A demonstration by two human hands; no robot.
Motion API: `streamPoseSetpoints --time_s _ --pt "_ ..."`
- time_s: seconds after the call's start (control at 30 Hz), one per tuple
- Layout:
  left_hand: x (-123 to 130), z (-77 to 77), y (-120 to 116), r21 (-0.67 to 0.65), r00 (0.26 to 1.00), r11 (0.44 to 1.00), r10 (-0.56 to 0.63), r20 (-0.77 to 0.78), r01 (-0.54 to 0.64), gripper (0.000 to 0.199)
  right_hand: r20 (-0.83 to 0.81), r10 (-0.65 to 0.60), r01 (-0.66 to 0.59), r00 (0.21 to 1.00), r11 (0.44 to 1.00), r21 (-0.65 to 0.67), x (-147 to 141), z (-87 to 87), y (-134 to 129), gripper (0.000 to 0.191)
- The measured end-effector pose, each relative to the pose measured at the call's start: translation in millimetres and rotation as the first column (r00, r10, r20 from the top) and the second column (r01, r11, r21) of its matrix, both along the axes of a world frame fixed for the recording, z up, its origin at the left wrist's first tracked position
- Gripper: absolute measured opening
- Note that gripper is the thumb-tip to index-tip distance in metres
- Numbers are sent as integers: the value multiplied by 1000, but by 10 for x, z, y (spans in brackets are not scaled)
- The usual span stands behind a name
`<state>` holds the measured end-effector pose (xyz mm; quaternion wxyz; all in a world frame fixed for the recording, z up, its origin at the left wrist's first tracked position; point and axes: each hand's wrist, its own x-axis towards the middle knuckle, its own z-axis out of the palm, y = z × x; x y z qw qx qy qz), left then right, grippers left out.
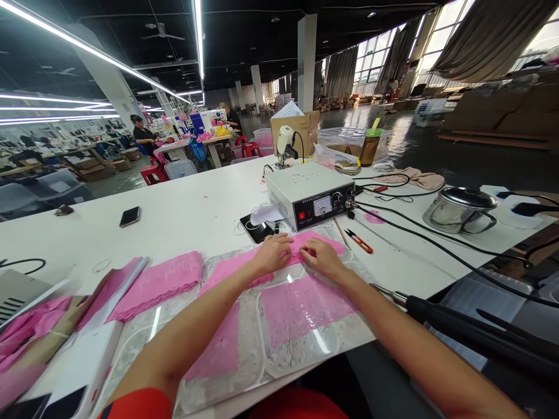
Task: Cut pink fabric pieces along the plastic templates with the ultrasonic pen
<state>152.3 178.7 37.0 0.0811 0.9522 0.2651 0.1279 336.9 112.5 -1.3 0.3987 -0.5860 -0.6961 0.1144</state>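
Note:
My left hand (pixel 274 255) is closed on the upper edge of a piece of pink fabric (pixel 312 237), fingers curled toward the right. Close beside it, my right hand (pixel 322 257) pinches the same fabric between thumb and fingers. What exactly lies between the fingertips is partly hidden. Beneath both hands is a clear, shiny plastic template sheet (pixel 349 336). More pink fabric (pixel 292 311) shows under its right half. To the left lies a stack of pink fabric pieces (pixel 163 282).
Behind my hands stands a control box (pixel 312 195) with a dial. Orange-handled thread snips (pixel 358 241) lie to the right, near a glass pot (pixel 460 209). A black-handled tool (pixel 437 320) with a cable sticks out at the right. Phones (pixel 130 216) lie about; other people work farther back.

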Motion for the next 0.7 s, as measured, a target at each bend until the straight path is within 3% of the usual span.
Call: streamPoseSetpoints --time_s 0.13,0.23,0.33,0.43,0.7 --pt "22 49 62 -47 997 998 -53 -48 51 16 15 28 -29 999 999 33 11 -8 1 18" --pt "39 70 93 -71 991 992 -109 -83 103 7 34 51 -53 998 997 64 17 -5 -4 17" --pt "55 64 122 -80 985 988 -138 -101 130 29 60 58 -63 997 994 90 20 5 -14 16" --pt "57 43 154 -84 985 987 -144 -97 136 32 92 43 -52 995 994 100 20 9 -24 17" --pt "21 179 206 -45 991 990 -133 10 133 30 210 -153 142 966 987 70 108 -35 24 9"
